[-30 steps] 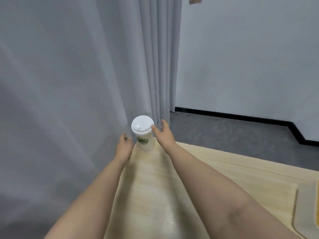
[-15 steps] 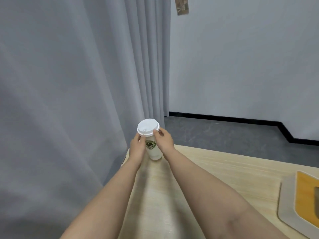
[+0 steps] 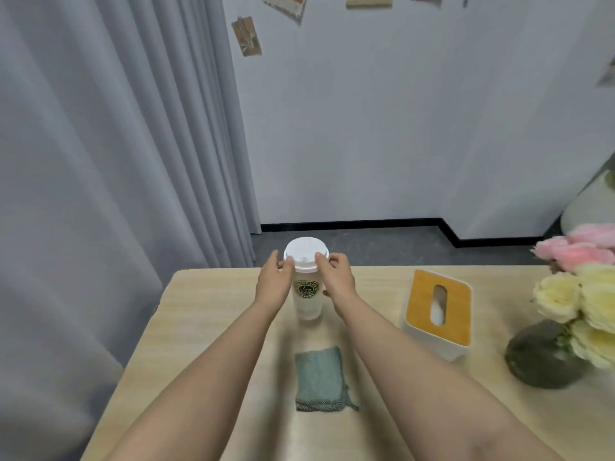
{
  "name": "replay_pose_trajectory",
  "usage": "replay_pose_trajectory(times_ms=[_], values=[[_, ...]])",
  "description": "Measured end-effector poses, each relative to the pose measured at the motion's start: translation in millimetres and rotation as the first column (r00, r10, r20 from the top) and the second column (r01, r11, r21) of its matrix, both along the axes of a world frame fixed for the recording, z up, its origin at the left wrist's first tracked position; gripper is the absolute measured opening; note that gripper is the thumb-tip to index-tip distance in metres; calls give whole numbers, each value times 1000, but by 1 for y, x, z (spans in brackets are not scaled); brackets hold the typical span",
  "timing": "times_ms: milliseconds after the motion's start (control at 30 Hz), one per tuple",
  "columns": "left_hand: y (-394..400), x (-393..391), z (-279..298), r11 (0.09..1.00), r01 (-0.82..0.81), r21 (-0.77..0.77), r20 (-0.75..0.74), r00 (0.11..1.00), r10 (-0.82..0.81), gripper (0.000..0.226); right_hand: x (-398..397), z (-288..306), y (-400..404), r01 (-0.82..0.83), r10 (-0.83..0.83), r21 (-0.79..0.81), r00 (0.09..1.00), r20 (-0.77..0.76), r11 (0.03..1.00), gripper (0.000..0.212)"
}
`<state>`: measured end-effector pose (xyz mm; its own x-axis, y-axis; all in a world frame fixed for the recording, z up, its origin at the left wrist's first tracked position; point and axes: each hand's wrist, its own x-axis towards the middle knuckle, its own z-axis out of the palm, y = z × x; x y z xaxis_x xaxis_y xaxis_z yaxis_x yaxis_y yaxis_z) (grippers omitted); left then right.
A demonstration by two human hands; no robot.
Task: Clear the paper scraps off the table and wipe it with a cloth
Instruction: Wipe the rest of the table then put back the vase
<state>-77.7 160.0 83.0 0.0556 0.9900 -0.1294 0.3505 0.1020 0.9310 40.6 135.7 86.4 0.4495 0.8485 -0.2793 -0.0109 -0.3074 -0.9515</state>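
From the head view, you have both hands around the cup (image 3: 306, 281), which stands upright near the far edge of the table (image 3: 206, 314). Your left hand (image 3: 273, 285) grips it from the left, with the thumb up at the white lid (image 3: 306, 253). Your right hand (image 3: 336, 277) grips it from the right, thumb at the lid too. Holding it with 2 hands like this probably keeps it steady, so nothing spills if you move it out of the way. The cloth (image 3: 318, 377) you need for wiping lies folded flat on the table, nearer to you than the cup and between your 2 arms, so it is easy to reach. No paper scraps show on the table. To the right stands a tissue box (image 3: 439, 311), and further right a dark vase (image 3: 542, 354) with flowers (image 3: 579, 294), well apart from the cup.
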Motion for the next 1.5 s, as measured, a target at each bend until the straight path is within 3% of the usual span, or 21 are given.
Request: replay_pose_trajectory(times_ms=[300, 667, 867, 1067, 1500], values=[[-108, 129, 3, 946, 302, -116, 33, 953, -300, 20, 137, -10, -140, 166, -164, -20, 984, 68, 986, 31], [-214, 200, -34, 905, 381, -187, 203, 917, -344, 28, 210, -41, -260, 281, -279, -38, 958, 61, 959, 20], [-236, 211, -45, 891, 396, -221, 243, 907, -343, 29, 221, -52, -284, 314, -313, -44, 949, 36, 948, 35], [-242, 214, -49, 891, 381, -245, 249, 913, -322, 42, 226, -55, -288, 306, -306, -55, 952, 7, 950, 37], [-241, 214, -49, 883, 394, -257, 236, 911, -337, 36, 231, -55, -289, 286, -287, -51, 958, -15, 957, 36]])
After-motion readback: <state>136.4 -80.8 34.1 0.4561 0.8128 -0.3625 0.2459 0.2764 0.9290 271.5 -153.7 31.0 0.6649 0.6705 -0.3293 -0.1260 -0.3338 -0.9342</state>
